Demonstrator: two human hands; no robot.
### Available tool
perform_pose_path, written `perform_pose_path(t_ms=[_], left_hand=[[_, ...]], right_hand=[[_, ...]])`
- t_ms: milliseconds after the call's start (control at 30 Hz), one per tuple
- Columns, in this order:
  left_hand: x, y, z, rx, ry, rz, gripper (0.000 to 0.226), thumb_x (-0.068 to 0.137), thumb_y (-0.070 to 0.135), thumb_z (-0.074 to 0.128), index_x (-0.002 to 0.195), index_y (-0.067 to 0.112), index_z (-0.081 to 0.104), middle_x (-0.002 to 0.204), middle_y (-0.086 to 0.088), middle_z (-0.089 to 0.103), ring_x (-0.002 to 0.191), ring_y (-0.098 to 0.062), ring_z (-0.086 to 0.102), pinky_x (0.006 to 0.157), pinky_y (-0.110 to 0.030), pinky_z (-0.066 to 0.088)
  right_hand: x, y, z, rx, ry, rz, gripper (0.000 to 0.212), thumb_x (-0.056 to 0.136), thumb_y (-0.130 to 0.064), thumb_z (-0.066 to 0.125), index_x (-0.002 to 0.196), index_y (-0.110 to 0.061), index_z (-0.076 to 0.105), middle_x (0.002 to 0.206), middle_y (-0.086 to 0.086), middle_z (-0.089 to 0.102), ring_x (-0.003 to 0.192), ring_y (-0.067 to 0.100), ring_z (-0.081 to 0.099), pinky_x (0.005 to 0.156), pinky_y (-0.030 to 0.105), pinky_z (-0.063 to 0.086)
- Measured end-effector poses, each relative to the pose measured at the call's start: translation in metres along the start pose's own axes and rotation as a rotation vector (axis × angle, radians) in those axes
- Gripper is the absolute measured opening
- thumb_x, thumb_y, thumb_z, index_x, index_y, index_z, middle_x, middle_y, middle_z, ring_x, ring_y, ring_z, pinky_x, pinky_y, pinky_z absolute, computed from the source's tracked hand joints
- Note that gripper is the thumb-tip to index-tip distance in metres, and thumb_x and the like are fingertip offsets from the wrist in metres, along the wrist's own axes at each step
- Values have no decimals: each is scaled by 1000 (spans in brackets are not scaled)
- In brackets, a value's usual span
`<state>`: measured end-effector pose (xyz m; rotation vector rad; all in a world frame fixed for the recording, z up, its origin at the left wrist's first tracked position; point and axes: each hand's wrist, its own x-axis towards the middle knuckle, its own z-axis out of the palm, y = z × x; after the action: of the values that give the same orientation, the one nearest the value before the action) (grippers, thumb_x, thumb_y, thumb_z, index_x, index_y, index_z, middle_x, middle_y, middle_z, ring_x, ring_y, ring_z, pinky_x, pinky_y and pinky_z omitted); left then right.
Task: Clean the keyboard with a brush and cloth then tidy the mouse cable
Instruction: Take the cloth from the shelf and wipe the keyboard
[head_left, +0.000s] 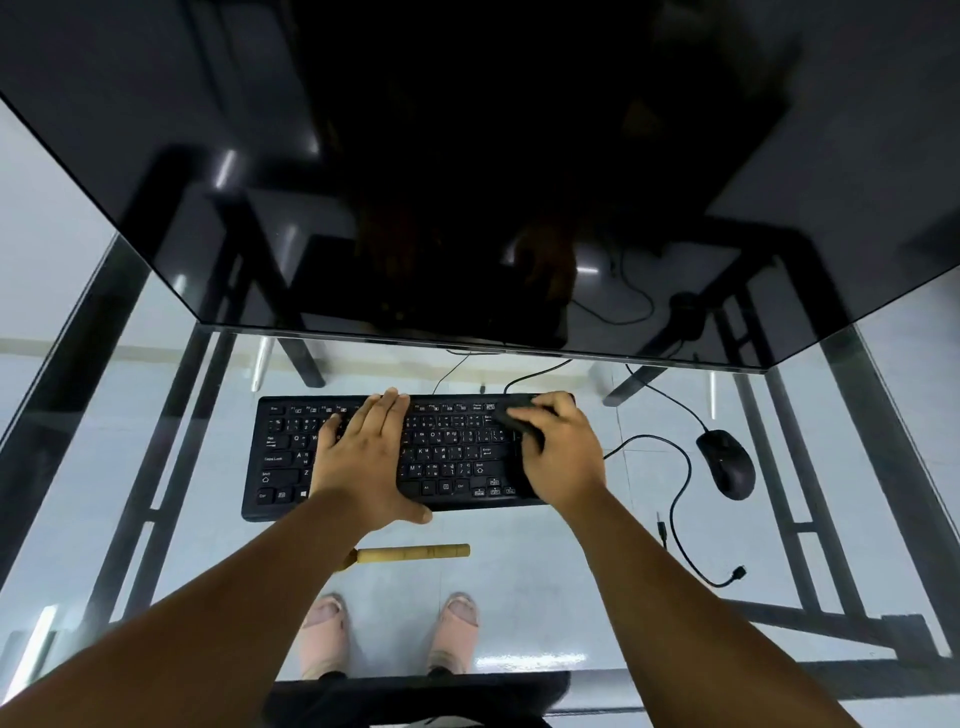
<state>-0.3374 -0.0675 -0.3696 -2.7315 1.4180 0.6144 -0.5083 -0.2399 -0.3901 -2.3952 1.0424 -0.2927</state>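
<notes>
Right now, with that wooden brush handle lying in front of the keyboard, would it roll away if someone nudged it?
Probably, if pushed sideways: the brush handle looks round and lies flat on the smooth glass desk, which likely offers little friction. It seems stiff, so it should move as one piece. The brush head is hidden under the left forearm; it might stop the roll.

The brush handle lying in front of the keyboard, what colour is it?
The brush handle is light tan, like wood, seen in the head view.
</notes>
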Motion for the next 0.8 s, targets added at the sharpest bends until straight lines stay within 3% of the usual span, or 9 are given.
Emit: perform_pose_path(t_ms=[67, 233, 400, 600, 800], left_hand=[[-5, -4, 4, -31, 47, -8, 140, 50, 82, 65, 152, 21, -9, 161, 6, -7, 148, -13, -4, 119, -45, 3], [-17, -9, 13, -91, 129, -40, 137, 50, 86, 61, 153, 18, 1, 162, 3, 2, 148, -16, 3, 119, -43, 7], [-21, -14, 17, -67, 121, -35, 132, 55, 85, 58, 153, 19, -1, 162, 3, -2, 148, -15, 1, 119, -43, 8], [-25, -27, 15, -87, 115, -70, 134, 54, 83, 61, 153, 19, -3, 162, 3, -5, 148, -15, -4, 119, -42, 4], [-29, -34, 14, -91, 104, -104, 136, 55, 84, 61, 153, 18, -6, 162, 3, -9, 148, -15, -11, 120, -42, 0]], right_hand=[[-5, 10, -8, 7, -40, -75, 39, 80, -5, 59, 102, -33, 76, 117, -12, 58, 105, 14, 57, 84, 28, 51], [-5, 22, -15, -31, 107, 111, 40, 85, -5, 58, 108, -32, 74, 119, -9, 58, 107, 21, 55, 85, 32, 53], [-16, 20, -15, -66, -115, -253, 49, 74, 7, 60, 96, -33, 78, 119, -10, 64, 93, 22, 54, 85, 33, 50], [-26, 56, -33, -97, -17, -204, 54, 67, 13, 58, 82, -34, 78, 114, -11, 68, 82, 19, 47, 77, 39, 50], [-35, 45, -30, -217, -151, -422, 48, 66, 5, 60, 82, -37, 77, 117, -15, 66, 86, 19, 50, 70, 39, 49]])
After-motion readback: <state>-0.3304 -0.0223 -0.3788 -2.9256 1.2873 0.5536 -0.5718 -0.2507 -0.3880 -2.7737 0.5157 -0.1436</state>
